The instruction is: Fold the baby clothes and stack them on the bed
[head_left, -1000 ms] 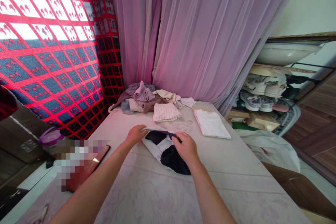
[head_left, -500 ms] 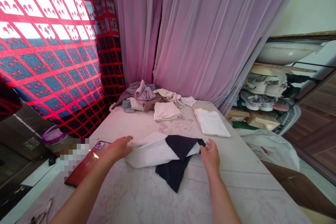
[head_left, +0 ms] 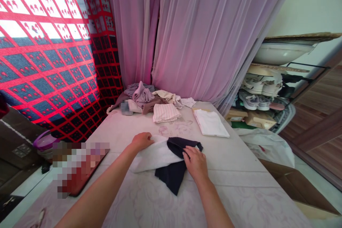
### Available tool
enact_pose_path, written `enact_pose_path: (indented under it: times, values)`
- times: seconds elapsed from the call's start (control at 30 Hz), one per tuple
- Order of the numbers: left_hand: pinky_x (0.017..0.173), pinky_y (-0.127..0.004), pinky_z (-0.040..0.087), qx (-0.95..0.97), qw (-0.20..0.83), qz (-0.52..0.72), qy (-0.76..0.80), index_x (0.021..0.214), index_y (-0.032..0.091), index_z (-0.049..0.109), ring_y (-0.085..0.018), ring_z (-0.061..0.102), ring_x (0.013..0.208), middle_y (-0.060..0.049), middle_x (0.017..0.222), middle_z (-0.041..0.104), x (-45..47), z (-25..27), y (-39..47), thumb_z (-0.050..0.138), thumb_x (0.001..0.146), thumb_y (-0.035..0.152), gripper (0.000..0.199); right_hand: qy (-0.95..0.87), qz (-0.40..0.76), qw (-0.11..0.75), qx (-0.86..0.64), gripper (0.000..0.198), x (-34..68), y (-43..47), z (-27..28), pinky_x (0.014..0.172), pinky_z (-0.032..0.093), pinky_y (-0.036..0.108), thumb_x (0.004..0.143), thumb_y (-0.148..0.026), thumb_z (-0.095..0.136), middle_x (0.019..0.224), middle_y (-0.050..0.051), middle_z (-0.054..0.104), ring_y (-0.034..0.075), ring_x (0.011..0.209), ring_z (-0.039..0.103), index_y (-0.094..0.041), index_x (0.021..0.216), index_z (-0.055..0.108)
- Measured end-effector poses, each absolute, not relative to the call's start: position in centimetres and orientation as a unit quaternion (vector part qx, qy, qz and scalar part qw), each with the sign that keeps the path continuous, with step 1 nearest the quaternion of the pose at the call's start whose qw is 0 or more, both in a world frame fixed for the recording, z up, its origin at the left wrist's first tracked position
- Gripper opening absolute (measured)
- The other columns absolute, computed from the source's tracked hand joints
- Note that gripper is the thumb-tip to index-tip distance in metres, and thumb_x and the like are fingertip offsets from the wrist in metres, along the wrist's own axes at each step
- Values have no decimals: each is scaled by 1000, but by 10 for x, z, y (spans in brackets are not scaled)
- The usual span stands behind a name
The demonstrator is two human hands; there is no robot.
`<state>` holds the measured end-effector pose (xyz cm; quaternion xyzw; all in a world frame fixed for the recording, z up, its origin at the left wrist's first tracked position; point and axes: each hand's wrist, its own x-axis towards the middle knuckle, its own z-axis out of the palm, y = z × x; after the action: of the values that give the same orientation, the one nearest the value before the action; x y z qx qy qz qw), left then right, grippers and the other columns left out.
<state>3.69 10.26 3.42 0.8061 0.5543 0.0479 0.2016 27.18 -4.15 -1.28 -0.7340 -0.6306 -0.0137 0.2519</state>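
A garment [head_left: 149, 156] with a white body and dark navy parts lies partly folded on the bedspread in front of me. At its upper left edge, the curled fingers of my left hand [head_left: 142, 140] pinch the white cloth. My right hand [head_left: 196, 162] is on the dark part at the right, its bent fingers gripping the fabric; the thumb's hold is partly hidden. One dark piece hangs out flat below the white part, pointing toward me.
Several crumpled clothes [head_left: 144, 94] are heaped at the far end, a striped folded cloth [head_left: 166, 113] before them. Folded white cloth [head_left: 211, 123] lies right; a red phone [head_left: 89, 174], partly blurred, lies left. Beyond the right edge stand a shoe rack [head_left: 256, 101] and a cardboard box [head_left: 299, 188].
My right hand has moved left and inward, bringing the dark cloth's right end with it. My left hand has shifted right onto the white edge, its fingers now closed. The view has turned slightly right.
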Motion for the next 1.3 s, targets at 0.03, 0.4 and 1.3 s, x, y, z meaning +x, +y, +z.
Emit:
enact_pose_path:
  times: [0.03, 0.4, 1.3]
  values:
    - [72, -30, 45, 807, 207, 54, 550, 84, 21, 67, -25, 64, 87, -6, 91, 71, 37, 34, 101, 60, 73, 34, 18, -622, -18, 261, -738, 28, 275, -41, -11, 89, 45, 39, 87, -29, 48, 112, 6, 68, 23, 105, 60, -26, 99, 72]
    - [77, -28, 50, 750, 498, 232, 369, 84, 19, 61, -20, 61, 98, -5, 121, 63, 3, 85, 63, 61, 73, 53, 35, -312, 200, 559, -741, 39, 341, -30, 56, 49, 42, 26, 72, -40, 52, 55, 1, 64, 18, 52, 60, -18, 97, 71]
    - [99, -44, 40, 710, 59, 109, 693, 132, 10, 48, -33, 51, 121, -20, 132, 54, -46, 3, 80, 42, 88, 45, 57, -454, 113, 224, -855, 52, 303, -43, -13, 61, 44, 34, 78, -56, 54, 77, 8, 72, 26, 71, 67, -20, 114, 61]
